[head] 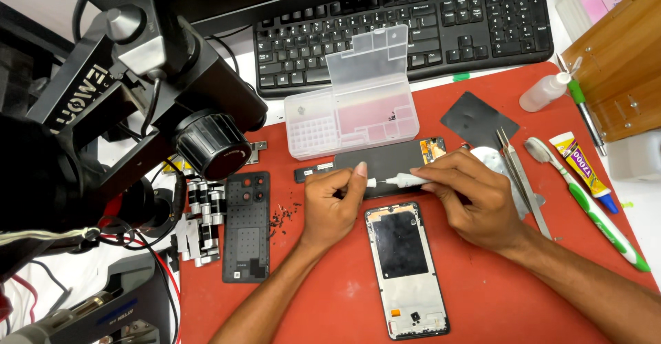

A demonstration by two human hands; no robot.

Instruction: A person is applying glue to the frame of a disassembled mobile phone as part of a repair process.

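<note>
The right hand (475,199) covers most of the little white tool (406,179), so can't tell what it is. The dark phone part (385,161) is half hidden behind both hands, and the microscope (158,96) blocks the bench's left side.

I work at a white desk (637,199) covered mostly by a red mat (330,303). Along the far edge sits a black keyboard (406,27), with a dark monitor base (227,0) behind it. A black microscope (138,103) looms over my left side. At the right stands a wooden box (620,61). The light is bright and even, with soft shadows.
</note>
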